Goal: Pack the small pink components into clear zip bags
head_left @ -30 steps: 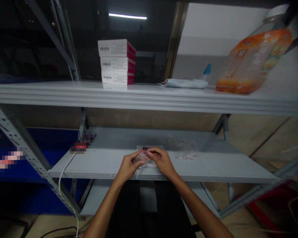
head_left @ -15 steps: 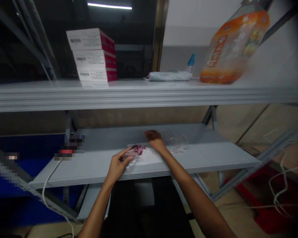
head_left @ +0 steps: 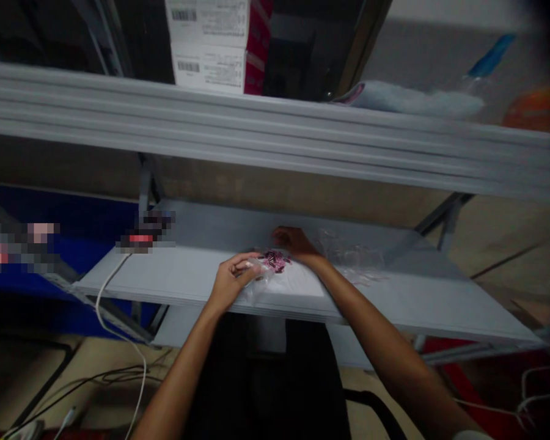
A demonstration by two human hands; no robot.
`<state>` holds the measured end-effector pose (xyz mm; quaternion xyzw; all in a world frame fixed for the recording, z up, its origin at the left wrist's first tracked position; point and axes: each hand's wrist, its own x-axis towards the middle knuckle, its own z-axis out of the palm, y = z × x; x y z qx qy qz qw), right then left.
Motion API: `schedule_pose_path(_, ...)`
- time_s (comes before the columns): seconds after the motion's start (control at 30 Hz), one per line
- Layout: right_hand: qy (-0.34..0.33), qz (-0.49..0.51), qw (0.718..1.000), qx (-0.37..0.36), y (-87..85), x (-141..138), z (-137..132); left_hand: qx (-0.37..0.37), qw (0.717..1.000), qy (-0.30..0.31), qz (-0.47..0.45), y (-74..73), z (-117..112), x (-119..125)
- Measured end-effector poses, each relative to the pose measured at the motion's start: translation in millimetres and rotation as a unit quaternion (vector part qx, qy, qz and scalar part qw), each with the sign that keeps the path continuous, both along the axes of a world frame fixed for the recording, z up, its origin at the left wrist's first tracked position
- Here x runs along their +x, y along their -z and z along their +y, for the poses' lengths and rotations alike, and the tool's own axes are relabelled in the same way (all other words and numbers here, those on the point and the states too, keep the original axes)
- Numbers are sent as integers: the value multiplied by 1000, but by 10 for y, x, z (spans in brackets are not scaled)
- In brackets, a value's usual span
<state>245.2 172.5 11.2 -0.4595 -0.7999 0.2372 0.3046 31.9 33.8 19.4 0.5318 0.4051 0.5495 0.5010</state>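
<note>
On the lower grey shelf (head_left: 174, 284), my left hand (head_left: 231, 280) pinches the edge of a small clear plastic bag (head_left: 256, 282). A heap of small dark pink pieces (head_left: 275, 261) lies on a white sheet (head_left: 297, 284) just past the bag's mouth. My right hand (head_left: 296, 240) rests on the shelf right behind the pieces, fingers curled down; whether it holds any of them is hidden. Several empty clear bags (head_left: 355, 260) lie to the right of that hand.
The upper shelf (head_left: 256, 131) overhangs close above, carrying stacked white and red boxes (head_left: 215, 46), a rolled cloth (head_left: 407, 101) and an orange bottle (head_left: 538, 107). A white cable (head_left: 107, 311) hangs off the lower shelf's left end. More cables lie on the floor.
My right hand left the bag and reached back behind the pink pieces. My left hand kept its hold on the bag. My head dipped down, so the upper shelf fills more of the view.
</note>
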Motion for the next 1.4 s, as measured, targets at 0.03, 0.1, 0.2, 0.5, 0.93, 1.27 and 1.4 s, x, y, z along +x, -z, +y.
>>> schedule_pose_path(0.03,-21,-3,1000,-4,-13,-25,-6,-1,1000,3,-5,0,-6,1)
schedule_pose_path(0.1,-59,-17,998,-9,-32,-66,-16,4,1000,2,-6,6,-15,0)
schedule_pose_path(0.2,-89,-50,995,-11,-29,-87,-25,12,1000,-16,-16,40,-13,-6)
schedule_pose_path(0.5,8,68,998,-4,-187,-45,-324,-30,998,-45,15,107,37,-31)
schedule_pose_path(0.93,-107,67,989,79,-453,-109,-1216,10,996,-15,85,82,20,35)
schedule_pose_path(1.27,-90,106,985,103,-291,-125,-1375,20,994,28,107,47,-40,41)
schedule_pose_path(1.4,-24,243,968,52,-265,-107,-1403,19,992,22,126,5,-26,25)
